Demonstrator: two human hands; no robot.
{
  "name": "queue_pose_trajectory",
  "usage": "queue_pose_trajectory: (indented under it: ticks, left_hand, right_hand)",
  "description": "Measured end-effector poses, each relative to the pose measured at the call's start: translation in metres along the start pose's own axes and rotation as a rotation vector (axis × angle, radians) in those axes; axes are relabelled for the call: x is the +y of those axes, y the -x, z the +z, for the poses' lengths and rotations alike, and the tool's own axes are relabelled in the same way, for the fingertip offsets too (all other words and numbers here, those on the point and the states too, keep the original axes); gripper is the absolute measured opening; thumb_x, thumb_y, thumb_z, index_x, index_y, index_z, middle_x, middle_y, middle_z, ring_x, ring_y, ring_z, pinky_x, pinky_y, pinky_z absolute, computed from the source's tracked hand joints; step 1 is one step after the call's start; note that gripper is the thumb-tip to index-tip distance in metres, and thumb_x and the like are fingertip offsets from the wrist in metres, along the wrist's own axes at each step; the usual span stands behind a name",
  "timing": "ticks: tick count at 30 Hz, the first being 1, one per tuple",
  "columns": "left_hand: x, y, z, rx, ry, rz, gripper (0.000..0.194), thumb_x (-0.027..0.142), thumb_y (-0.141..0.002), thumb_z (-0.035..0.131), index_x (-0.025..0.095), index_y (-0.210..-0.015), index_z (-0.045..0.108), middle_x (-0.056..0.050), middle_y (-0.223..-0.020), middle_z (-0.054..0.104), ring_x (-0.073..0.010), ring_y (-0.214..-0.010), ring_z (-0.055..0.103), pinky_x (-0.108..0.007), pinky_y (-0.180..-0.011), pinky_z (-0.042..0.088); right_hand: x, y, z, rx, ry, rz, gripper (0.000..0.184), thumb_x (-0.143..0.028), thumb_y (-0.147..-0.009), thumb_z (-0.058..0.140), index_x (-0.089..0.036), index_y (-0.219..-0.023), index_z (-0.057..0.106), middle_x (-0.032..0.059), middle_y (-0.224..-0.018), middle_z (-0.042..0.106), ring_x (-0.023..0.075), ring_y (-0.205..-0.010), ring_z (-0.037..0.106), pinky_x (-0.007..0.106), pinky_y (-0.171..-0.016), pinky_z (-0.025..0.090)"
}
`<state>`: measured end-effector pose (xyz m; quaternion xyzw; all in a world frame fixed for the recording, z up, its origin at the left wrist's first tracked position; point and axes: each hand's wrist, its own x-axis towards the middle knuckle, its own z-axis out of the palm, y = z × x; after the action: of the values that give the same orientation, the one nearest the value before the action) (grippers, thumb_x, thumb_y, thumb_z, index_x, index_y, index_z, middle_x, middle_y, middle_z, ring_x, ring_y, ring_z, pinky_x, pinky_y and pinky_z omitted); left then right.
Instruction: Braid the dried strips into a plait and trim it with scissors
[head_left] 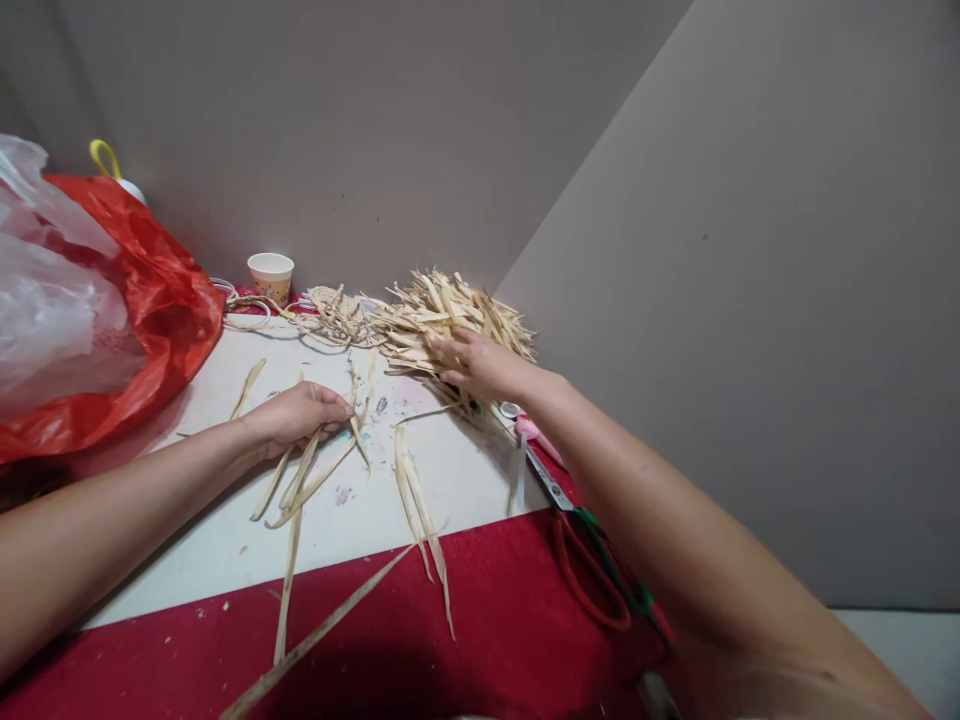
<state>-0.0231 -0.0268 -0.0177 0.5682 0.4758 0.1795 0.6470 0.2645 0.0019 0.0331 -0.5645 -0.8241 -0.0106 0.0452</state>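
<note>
While L hand [306, 414] pinches a dry strip [360, 442] btwn thumb & fingertips, R hand [480, 365] is loosely open, fingers at the strip pile [457, 300]; paper cup [271, 279] stands beyond L fingers, scissors [556, 494] nearer body than R's.

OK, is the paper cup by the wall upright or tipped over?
Upright: the paper cup has its open top facing up, its sides narrowing downward. Whether it holds anything, I cannot tell.
</note>
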Motion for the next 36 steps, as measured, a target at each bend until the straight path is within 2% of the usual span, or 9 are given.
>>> queue_pose_trajectory:
  ticks: [3,6,10,15,20,25,29,32,36]
  left_hand:
    - [-0.002,-0.001,0.000,-0.009,0.012,0.016,0.030,0.039,-0.072,0.065,0.017,-0.058,0.050,0.006,-0.044,0.040,-0.0039,-0.037,0.025,-0.023,-0.040,0.013]
    - [-0.002,-0.001,0.000,-0.006,0.014,0.009,0.028,0.036,-0.074,0.064,0.016,-0.059,0.052,0.006,-0.043,0.039,-0.0039,-0.037,0.026,-0.023,-0.039,0.013]
    - [0.000,-0.001,0.001,0.021,-0.001,-0.019,0.024,0.032,-0.074,0.064,0.015,-0.060,0.055,0.005,-0.042,0.040,-0.0040,-0.035,0.026,-0.022,-0.038,0.012]
    - [0.005,0.002,0.003,0.029,0.023,-0.025,0.026,0.030,-0.076,0.063,0.015,-0.058,0.053,0.005,-0.041,0.040,-0.0033,-0.034,0.025,-0.022,-0.037,0.011]
    - [0.006,0.005,0.005,0.045,0.042,-0.042,0.026,0.026,-0.077,0.061,0.015,-0.055,0.052,0.005,-0.039,0.040,-0.0033,-0.033,0.025,-0.022,-0.037,0.011]
    - [0.004,0.002,0.002,0.024,0.039,-0.019,0.026,0.027,-0.074,0.064,0.015,-0.054,0.053,0.004,-0.041,0.040,-0.0036,-0.034,0.025,-0.022,-0.038,0.011]
    - [0.002,0.000,0.002,0.016,0.037,-0.017,0.024,0.028,-0.074,0.063,0.015,-0.056,0.055,0.005,-0.041,0.039,-0.0040,-0.035,0.024,-0.023,-0.038,0.011]
    - [0.001,-0.001,0.001,0.011,0.032,-0.004,0.024,0.028,-0.074,0.062,0.015,-0.056,0.055,0.005,-0.042,0.039,-0.0040,-0.035,0.025,-0.023,-0.039,0.011]
    - [0.000,-0.001,0.001,0.010,0.043,0.004,0.026,0.028,-0.072,0.064,0.016,-0.053,0.052,0.005,-0.042,0.038,-0.0039,-0.035,0.025,-0.023,-0.039,0.011]
  right_hand:
    - [-0.020,0.024,-0.031,-0.002,0.014,0.032,0.035,-0.030,-0.088,0.053,-0.019,-0.119,0.067,0.0136,-0.114,0.064,0.0267,-0.094,0.061,0.039,-0.083,0.046]
    - [-0.043,0.047,-0.043,0.160,-0.081,0.137,0.022,-0.030,-0.087,0.055,-0.017,-0.089,0.073,0.0096,-0.079,0.068,0.0201,-0.068,0.059,0.034,-0.067,0.043]
    - [-0.074,0.068,-0.020,0.017,-0.323,0.129,0.023,-0.029,-0.086,0.054,-0.017,-0.071,0.067,0.0034,-0.063,0.064,0.0124,-0.055,0.052,0.026,-0.058,0.036]
    - [-0.096,0.074,0.027,-0.244,-0.241,0.186,0.020,-0.034,-0.078,0.059,-0.018,-0.068,0.062,0.0041,-0.066,0.064,0.0136,-0.059,0.052,0.025,-0.055,0.033]
    - [-0.091,0.074,0.030,-0.258,-0.502,0.203,0.006,-0.016,-0.068,0.055,-0.018,-0.063,0.053,-0.0002,-0.061,0.058,0.0102,-0.054,0.049,0.023,-0.053,0.036]
    - [-0.073,0.077,0.013,-0.072,-1.065,0.475,0.021,-0.024,-0.066,0.061,-0.020,-0.085,0.055,-0.0059,-0.053,0.055,0.0082,-0.041,0.043,0.020,-0.040,0.035]
    - [-0.066,0.076,0.010,0.121,-1.273,0.564,0.024,-0.031,-0.064,0.064,-0.018,-0.084,0.062,-0.0002,-0.068,0.065,0.0101,-0.051,0.056,0.021,-0.044,0.040]
    - [-0.064,0.075,0.014,0.050,-1.187,0.563,0.026,-0.030,-0.068,0.062,-0.017,-0.090,0.066,0.0043,-0.077,0.069,0.0127,-0.059,0.060,0.024,-0.048,0.045]
    - [-0.060,0.079,0.019,-0.037,-0.631,0.451,0.041,-0.025,-0.075,0.056,-0.014,-0.114,0.064,0.0031,-0.062,0.065,0.0154,-0.055,0.057,0.027,-0.051,0.044]
